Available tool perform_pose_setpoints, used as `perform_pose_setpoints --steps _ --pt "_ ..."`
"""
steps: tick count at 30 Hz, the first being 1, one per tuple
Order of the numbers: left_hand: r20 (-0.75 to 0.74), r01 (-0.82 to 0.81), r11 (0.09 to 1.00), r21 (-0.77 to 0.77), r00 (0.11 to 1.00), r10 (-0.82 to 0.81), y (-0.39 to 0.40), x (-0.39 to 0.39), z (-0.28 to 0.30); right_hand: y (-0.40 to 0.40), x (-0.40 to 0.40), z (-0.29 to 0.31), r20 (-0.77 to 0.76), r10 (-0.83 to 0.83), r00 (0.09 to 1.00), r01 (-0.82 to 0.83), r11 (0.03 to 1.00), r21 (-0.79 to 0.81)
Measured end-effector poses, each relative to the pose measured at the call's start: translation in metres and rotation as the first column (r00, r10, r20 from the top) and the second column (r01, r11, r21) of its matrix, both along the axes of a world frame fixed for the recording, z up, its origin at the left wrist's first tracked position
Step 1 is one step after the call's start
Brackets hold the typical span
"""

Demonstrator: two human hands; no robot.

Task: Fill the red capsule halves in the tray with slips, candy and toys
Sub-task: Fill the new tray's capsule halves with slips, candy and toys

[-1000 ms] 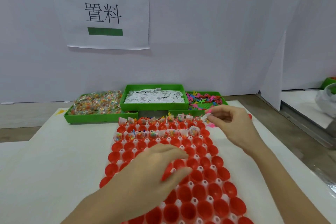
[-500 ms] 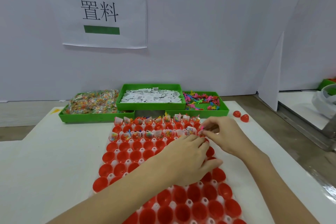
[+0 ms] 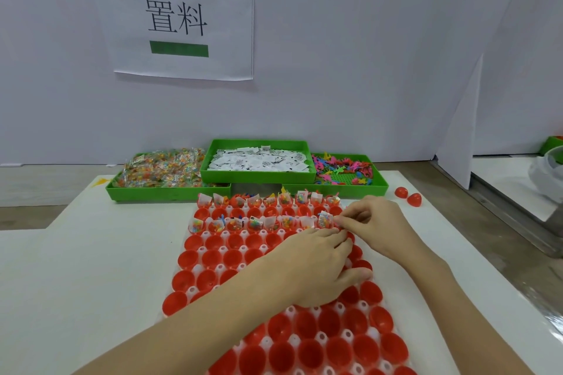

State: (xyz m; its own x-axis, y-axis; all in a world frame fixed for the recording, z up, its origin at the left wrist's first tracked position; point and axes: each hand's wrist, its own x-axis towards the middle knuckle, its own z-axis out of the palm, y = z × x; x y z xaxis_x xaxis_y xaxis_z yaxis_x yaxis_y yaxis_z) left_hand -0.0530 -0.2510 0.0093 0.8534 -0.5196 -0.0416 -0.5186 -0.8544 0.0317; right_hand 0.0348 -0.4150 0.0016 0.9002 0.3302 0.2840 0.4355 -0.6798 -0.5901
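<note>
Green bins (image 3: 259, 175) behind tray (image 3: 195, 291); left hand (image 3: 320, 268) flat, covering capsules; right hand (image 3: 370, 224) grip pinched, contents unclear.

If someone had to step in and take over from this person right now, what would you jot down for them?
Left hand: flat on the capsule tray, fingers straight, steadying it.
Right hand: pinching something small at the right end of the second filled row; I cannot tell what.
Supplies at the far edge: candy bin, slips bin, toy bin.
Done: two far rows look filled.
Left: the row between them and every nearer row look empty.
Two loose red halves lie on the table, right of the tray.
</note>
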Motion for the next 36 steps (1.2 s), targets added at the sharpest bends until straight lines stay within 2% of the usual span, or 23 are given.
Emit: perform_pose_setpoints --steps 9,13,19,25,32,36 --pt "0.098 0.026 1.000 0.011 0.995 -0.027 0.002 0.005 -0.001 0.003 0.001 -0.008 0.046 -0.098 0.994 0.091 0.985 0.147" --pt "0.153 0.028 0.999 0.034 0.988 -0.032 0.003 0.005 -0.002 -0.002 0.004 -0.006 0.061 -0.078 0.995 0.074 0.995 0.073" --pt "0.146 0.029 0.999 0.033 0.989 -0.033 0.000 0.006 0.000 0.001 0.002 -0.004 0.066 0.003 0.998 0.000 0.999 -0.046" --pt "0.120 0.032 0.999 0.033 0.992 -0.036 0.003 0.005 0.001 -0.005 0.000 0.003 -0.013 0.059 0.998 -0.059 0.998 -0.010" --pt "0.107 0.043 0.996 0.072 0.993 -0.051 0.003 0.005 0.003 0.007 -0.002 0.001 0.098 -0.002 0.995 0.015 0.991 -0.136" --pt "0.127 0.058 0.995 0.082 0.990 -0.068 0.003 0.004 0.006 0.006 -0.002 0.003 0.091 -0.008 0.996 0.017 0.996 -0.091"
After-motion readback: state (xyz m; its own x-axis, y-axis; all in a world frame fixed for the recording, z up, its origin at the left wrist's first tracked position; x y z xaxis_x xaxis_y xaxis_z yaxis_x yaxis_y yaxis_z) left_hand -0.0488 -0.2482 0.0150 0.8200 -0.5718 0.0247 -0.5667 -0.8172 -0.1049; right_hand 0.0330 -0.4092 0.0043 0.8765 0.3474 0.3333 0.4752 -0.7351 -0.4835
